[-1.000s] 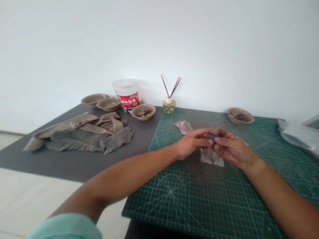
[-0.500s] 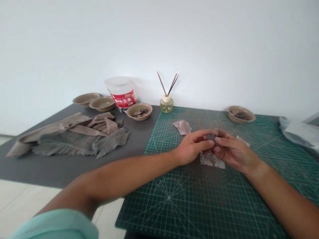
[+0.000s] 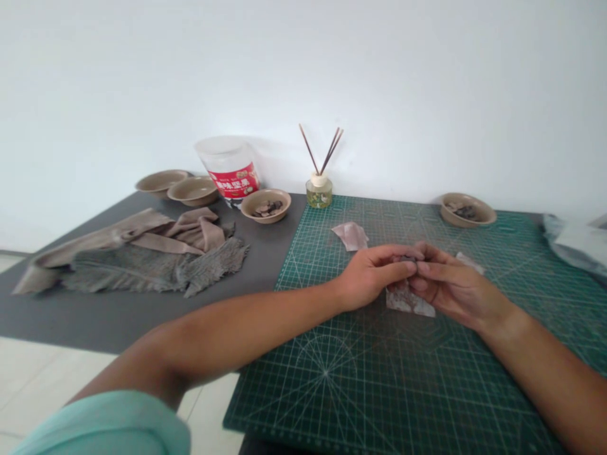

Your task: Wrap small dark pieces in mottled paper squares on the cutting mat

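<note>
Between the fingertips of both hands is a small dark piece (image 3: 408,258), mostly covered by the fingers. My left hand (image 3: 374,273) pinches it from the left, thumb in front. From the right, my right hand (image 3: 450,281) closes its thumb and fingers on the same piece. Just below the hands, a stained whitish sheet (image 3: 410,303) lies on the green cutting mat (image 3: 360,404). A crumpled pinkish cloth piece (image 3: 351,236) rests behind my left hand, and a pale scrap (image 3: 470,262) shows behind my right hand.
Bowls with dark and brown pieces stand at back centre-left (image 3: 265,207) and back right (image 3: 468,210). Further left are two more bowls, a clear tub (image 3: 232,174) and grey-brown cloths (image 3: 142,253). A reed diffuser (image 3: 319,191) stands by the wall; a plastic bag (image 3: 576,243) lies right.
The dark piece has turned and shows less of its face between the fingers. Both hands stay together. The whole view has shifted slightly.
</note>
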Action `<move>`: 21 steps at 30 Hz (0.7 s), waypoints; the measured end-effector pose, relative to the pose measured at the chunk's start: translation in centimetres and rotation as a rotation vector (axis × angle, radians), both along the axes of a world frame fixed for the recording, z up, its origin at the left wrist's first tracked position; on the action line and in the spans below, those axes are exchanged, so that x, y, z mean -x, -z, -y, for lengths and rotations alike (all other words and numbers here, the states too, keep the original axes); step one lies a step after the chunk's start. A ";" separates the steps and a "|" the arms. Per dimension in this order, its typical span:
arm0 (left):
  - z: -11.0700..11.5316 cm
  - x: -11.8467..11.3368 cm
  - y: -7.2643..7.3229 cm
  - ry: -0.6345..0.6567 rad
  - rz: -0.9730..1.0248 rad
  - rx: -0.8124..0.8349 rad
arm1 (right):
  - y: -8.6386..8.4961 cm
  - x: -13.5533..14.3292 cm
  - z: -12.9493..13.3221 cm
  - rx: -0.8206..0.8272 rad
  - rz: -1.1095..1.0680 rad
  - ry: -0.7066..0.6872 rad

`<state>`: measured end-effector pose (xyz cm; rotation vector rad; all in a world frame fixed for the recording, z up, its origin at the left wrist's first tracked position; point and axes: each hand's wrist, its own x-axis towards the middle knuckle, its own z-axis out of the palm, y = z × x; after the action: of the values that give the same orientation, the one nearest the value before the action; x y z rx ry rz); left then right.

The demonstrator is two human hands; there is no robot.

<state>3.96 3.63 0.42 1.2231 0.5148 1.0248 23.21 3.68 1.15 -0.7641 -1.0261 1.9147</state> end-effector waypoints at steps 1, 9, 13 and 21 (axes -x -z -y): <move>0.0 0.0 0.0 -0.011 -0.016 -0.010 | -0.1 0.0 0.1 0.001 0.005 -0.003; -0.3 -0.3 0.6 -0.034 -0.055 -0.030 | -0.2 0.1 0.1 -0.003 0.024 -0.014; -0.3 -0.3 0.6 -0.005 -0.044 -0.032 | -0.1 0.0 0.1 -0.010 0.018 -0.007; 0.5 0.0 0.1 -0.059 -0.108 -0.141 | -0.2 0.0 0.1 -0.012 -0.005 0.028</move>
<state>3.94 3.11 0.37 1.4014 0.5735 1.0633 23.21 3.54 1.31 -0.7623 -1.0184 1.8842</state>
